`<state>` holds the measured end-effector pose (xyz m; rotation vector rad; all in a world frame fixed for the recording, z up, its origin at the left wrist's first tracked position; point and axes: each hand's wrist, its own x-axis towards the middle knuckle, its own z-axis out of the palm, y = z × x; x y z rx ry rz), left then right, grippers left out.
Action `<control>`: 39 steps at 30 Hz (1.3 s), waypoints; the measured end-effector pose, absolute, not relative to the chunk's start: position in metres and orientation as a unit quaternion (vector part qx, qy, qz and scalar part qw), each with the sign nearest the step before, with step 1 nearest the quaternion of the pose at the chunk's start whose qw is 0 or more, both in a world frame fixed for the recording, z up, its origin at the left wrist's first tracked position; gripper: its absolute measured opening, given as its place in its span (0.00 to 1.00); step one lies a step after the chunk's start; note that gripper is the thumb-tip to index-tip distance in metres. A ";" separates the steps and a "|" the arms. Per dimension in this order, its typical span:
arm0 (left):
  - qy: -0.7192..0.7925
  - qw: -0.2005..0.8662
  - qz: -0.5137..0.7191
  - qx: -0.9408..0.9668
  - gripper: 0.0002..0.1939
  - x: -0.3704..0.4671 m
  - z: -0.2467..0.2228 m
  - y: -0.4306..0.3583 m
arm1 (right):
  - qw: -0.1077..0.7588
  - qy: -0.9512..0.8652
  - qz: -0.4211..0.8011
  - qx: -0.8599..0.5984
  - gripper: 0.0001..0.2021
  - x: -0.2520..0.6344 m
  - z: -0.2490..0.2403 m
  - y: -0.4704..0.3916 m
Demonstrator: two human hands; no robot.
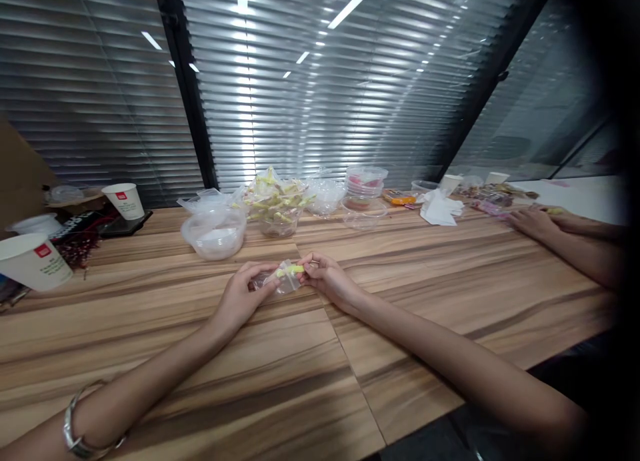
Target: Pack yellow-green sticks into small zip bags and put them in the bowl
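Observation:
Above the middle of the wooden table, my left hand (245, 291) pinches a small clear zip bag (289, 285) between thumb and fingers. My right hand (327, 279) meets it from the other side, its fingertips closed on the end of a thin yellow piece (291, 270). That yellow piece lies at the bag; whether it is inside or on top I cannot tell. Straight behind my hands stands a clear tub (277, 227) heaped with bagged yellow pieces. To its left is a clear round bowl (214, 234) with clear plastic in it.
Paper cups (34, 261) and a dark phone-like slab (125, 225) lie at the left. Behind are stacked clear containers (367, 181), an orange packet (399, 197) and white tissues (440, 207). Another person's hands (537, 222) rest at the far right. Window blinds (320, 81) rise behind the table.

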<state>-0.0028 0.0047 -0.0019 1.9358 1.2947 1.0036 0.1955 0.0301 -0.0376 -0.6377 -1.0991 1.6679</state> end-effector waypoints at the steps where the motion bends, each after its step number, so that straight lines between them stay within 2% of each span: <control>1: 0.483 0.293 0.375 0.735 0.20 -0.003 -0.002 0.005 | 0.492 -0.448 0.699 -0.262 0.15 0.196 -0.036 0.029; 5: 0.472 0.292 0.380 0.740 0.19 -0.005 -0.002 0.006 | 0.469 -0.471 0.702 -0.257 0.14 0.198 -0.035 0.026; 12: 0.481 0.317 0.367 0.730 0.18 -0.008 -0.009 0.010 | 0.431 -0.599 0.619 -0.270 0.16 0.196 -0.040 0.028; 19: 0.481 0.349 0.361 0.719 0.19 -0.007 -0.009 0.008 | 0.421 -0.605 0.625 -0.257 0.17 0.193 -0.043 0.026; 26: 0.467 0.403 0.389 0.685 0.24 -0.003 -0.004 0.006 | 0.454 -0.630 0.567 -0.272 0.15 0.188 -0.043 0.020; 30: 0.455 0.512 0.464 0.562 0.32 0.000 0.000 0.003 | 0.490 -0.594 0.567 -0.292 0.16 0.188 -0.051 0.028; 33: 0.430 0.582 0.441 0.531 0.32 -0.002 0.000 0.004 | 0.508 -0.594 0.562 -0.270 0.15 0.188 -0.051 0.031; 39: 0.407 0.581 0.427 0.561 0.31 -0.003 -0.003 0.004 | 0.531 -0.606 0.524 -0.276 0.13 0.191 -0.044 0.026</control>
